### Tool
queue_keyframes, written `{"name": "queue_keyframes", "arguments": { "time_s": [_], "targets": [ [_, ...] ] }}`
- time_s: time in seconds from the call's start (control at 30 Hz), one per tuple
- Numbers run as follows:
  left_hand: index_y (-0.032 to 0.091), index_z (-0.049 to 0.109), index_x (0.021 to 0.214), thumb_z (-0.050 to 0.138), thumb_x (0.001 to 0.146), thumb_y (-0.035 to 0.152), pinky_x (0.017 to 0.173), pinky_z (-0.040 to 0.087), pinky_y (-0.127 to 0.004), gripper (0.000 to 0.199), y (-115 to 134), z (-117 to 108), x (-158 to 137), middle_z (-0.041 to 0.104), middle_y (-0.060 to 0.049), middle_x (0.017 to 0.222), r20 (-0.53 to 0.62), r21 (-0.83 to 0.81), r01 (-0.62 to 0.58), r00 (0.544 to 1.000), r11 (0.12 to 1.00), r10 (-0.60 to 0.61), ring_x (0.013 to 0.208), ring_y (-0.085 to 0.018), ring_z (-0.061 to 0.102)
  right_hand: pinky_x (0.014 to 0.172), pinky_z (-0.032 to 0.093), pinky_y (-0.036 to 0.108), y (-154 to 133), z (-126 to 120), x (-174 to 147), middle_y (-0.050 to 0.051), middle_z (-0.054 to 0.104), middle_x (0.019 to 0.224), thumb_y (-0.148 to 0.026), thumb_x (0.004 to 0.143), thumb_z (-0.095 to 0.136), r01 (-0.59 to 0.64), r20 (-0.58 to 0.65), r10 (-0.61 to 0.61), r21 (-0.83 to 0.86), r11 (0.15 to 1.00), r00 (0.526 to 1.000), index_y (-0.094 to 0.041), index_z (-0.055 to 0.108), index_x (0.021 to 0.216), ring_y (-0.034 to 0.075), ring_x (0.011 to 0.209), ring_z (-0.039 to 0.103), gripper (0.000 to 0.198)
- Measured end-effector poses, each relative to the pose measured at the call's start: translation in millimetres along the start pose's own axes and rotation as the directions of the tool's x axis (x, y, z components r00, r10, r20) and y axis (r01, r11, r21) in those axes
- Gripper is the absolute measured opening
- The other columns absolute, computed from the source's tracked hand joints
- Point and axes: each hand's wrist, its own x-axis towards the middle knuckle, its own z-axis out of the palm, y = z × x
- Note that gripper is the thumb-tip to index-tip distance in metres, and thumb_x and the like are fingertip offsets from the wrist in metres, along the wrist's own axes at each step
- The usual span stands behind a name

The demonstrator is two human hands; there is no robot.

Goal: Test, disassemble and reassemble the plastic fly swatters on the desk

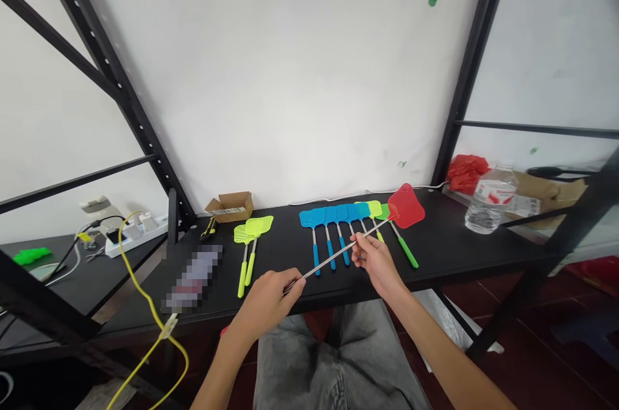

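My left hand [275, 297] and my right hand [374, 260] are both closed on the metal rod of a red fly swatter [407, 206]. The rod slants up to the right, and the red head is at the upper right end, raised over the shelf. My right fingers pinch the rod nearer the head; my left hand grips it lower down. Most of its handle is hidden behind my left hand and forearm. Behind the rod lie several blue fly swatters [312, 218] in an overlapping row, then a yellow one [374, 208] and a green one [409, 252].
Two yellow-green fly swatters [260, 225] lie left on the black shelf [285, 242], near a small cardboard box [235, 205]. A blurred-out object [193, 278] with a yellow cable [145, 297] is further left. Right stands a water bottle [491, 200]. Black metal posts [471, 62] frame both sides.
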Motion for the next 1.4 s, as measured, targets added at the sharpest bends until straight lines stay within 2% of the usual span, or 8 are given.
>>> {"name": "queue_keyframes", "arguments": {
  "time_s": [0.23, 0.43, 0.63, 0.77, 1.07, 1.23, 1.4],
  "targets": [
    [0.023, 0.055, 0.074, 0.034, 0.097, 0.039, 0.054, 0.022, -0.026, 0.035, 5.6, 1.8, -0.2, 0.045, 0.003, 0.057, 0.0, -0.002, -0.028, 1.0, 1.0, 0.028, 0.054, -0.015, 0.044, 0.046, 0.037, 0.022, 10.7, 15.8, -12.8, 0.0, 0.056, 0.063, -0.054, 0.074, 0.072, -0.025, 0.093, 0.037, -0.119, 0.993, 0.995, -0.015, 0.07, 0.08, 0.011, 0.053, 0.054, 0.039],
    [0.022, 0.056, 0.078, 0.034, 0.098, 0.037, 0.056, 0.024, -0.025, 0.033, 5.5, 4.2, -0.7, 0.049, 0.003, 0.059, 0.006, 0.039, -0.035, 0.999, 0.999, 0.035, 0.058, -0.015, 0.046, 0.046, 0.037, 0.021, 16.0, 26.6, -22.9, 0.0, 0.057, 0.063, -0.053, 0.074, 0.071, -0.049, 0.141, 0.072, -0.157, 0.986, 0.987, -0.015, 0.07, 0.081, 0.01, 0.053, 0.053, 0.039],
    [0.022, 0.057, 0.082, 0.031, 0.099, 0.037, 0.058, 0.025, -0.027, 0.035, 10.9, 9.3, 0.2, 0.056, 0.002, 0.066, 0.012, 0.059, -0.071, 0.997, 0.996, 0.07, 0.059, -0.015, 0.048, 0.047, 0.039, 0.021, 27.4, 34.8, -33.3, 0.001, 0.061, 0.067, -0.052, 0.079, 0.067, -0.062, 0.297, 0.123, -0.207, 0.976, 0.947, -0.015, 0.071, 0.084, 0.01, 0.055, 0.056, 0.037],
    [0.021, 0.055, 0.08, 0.031, 0.1, 0.036, 0.057, 0.023, -0.027, 0.034, 11.9, 10.9, 0.1, 0.057, 0.002, 0.068, 0.02, 0.061, -0.084, 0.996, 0.995, 0.083, 0.059, -0.014, 0.047, 0.048, 0.039, 0.02, 30.3, 40.3, -38.4, 0.003, 0.064, 0.071, -0.053, 0.081, 0.064, -0.064, 0.354, 0.151, -0.247, 0.967, 0.923, -0.014, 0.07, 0.081, 0.01, 0.056, 0.057, 0.039],
    [0.022, 0.057, 0.084, 0.03, 0.1, 0.038, 0.058, 0.024, -0.027, 0.035, 11.8, 10.4, 1.3, 0.059, 0.002, 0.07, 0.031, 0.056, -0.088, 0.996, 0.995, 0.086, 0.062, -0.015, 0.049, 0.049, 0.042, 0.02, 28.9, 36.4, -34.8, 0.006, 0.067, 0.075, -0.053, 0.083, 0.063, -0.054, 0.362, 0.155, -0.275, 0.96, 0.919, -0.013, 0.073, 0.084, 0.012, 0.06, 0.058, 0.041],
    [0.022, 0.057, 0.084, 0.03, 0.1, 0.041, 0.058, 0.025, -0.027, 0.036, 10.0, 10.9, 2.2, 0.059, 0.002, 0.07, 0.023, 0.058, -0.077, 0.997, 0.995, 0.075, 0.062, -0.016, 0.05, 0.05, 0.045, 0.021, 27.8, 36.2, -33.1, 0.008, 0.069, 0.081, -0.054, 0.082, 0.064, -0.03, 0.348, 0.117, -0.247, 0.969, 0.93, -0.014, 0.073, 0.086, 0.014, 0.065, 0.063, 0.042],
    [0.022, 0.056, 0.082, 0.03, 0.1, 0.042, 0.06, 0.026, -0.027, 0.037, 7.5, 11.1, 2.6, 0.058, 0.001, 0.069, 0.014, 0.074, -0.074, 0.997, 0.995, 0.073, 0.063, -0.016, 0.05, 0.052, 0.046, 0.022, 26.9, 37.1, -32.7, 0.008, 0.069, 0.074, -0.054, 0.083, 0.062, -0.021, 0.348, 0.097, -0.216, 0.976, 0.933, -0.013, 0.072, 0.087, 0.017, 0.066, 0.067, 0.042]
  ]
}}
